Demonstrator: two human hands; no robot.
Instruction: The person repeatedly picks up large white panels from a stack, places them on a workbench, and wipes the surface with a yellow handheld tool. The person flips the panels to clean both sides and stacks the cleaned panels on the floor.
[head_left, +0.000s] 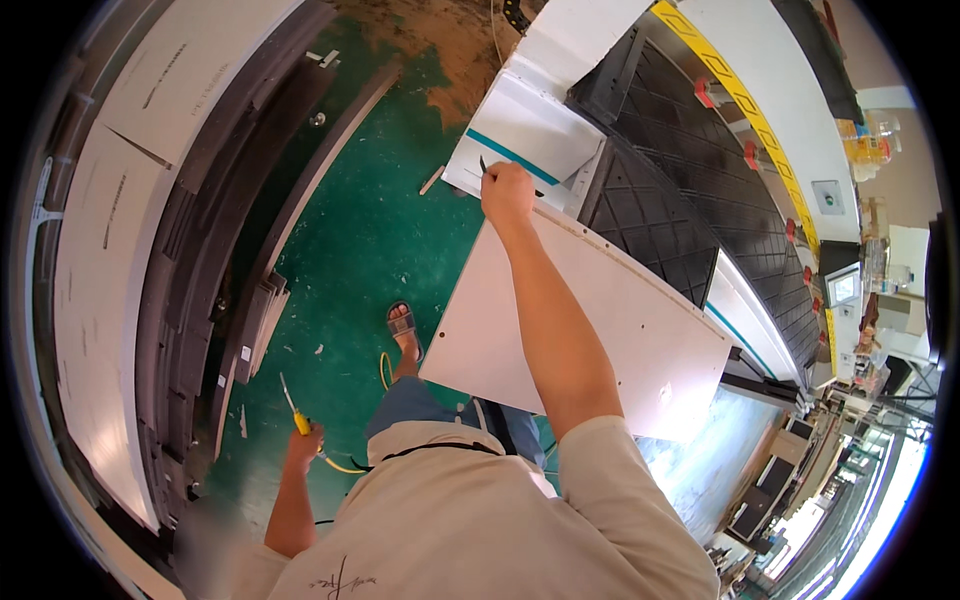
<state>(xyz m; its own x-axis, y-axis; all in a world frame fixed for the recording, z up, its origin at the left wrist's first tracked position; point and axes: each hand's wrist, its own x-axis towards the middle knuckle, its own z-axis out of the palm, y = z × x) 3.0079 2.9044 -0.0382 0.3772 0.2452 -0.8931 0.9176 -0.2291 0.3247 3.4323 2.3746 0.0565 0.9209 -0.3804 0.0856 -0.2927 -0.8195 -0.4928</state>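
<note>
**Two tools in two hands, one pale board between person and machine**

A slim dark tool (pixel 483 164) sits above the far left corner of the board, against the white casing. The right hand (pixel 508 192) has its fingers closed around it, leaving short ends showing; whether it touches the surface below, I cannot tell. For good control, I would steady the wrist and use light pressure, so the tip does not skid across the white casing (pixel 540 112) or its teal stripe (pixel 520 157).

The pale board (pixel 650 330) spans from the waist to the machine; leaning on it unevenly could shift it, I judge. Low at the left, the left hand (pixel 306 440) has its fingers wrapped around a yellow-handled tool (pixel 302 424), thin metal end pointing up and away. That end is best kept off the board's face, and the yellow hose (pixel 340 465) clear of the feet.

Counted outward: one board, one tool per hand, one sandal (pixel 402 325) in sight on the green floor (pixel 350 250). Beside the black gridded bed (pixel 700 170) I make out five red fittings (pixel 750 155) and one yellow strip (pixel 746 103). Far left, two pale panel faces (pixel 95 260) show; the dark boards beside them overlap too much to count.
</note>
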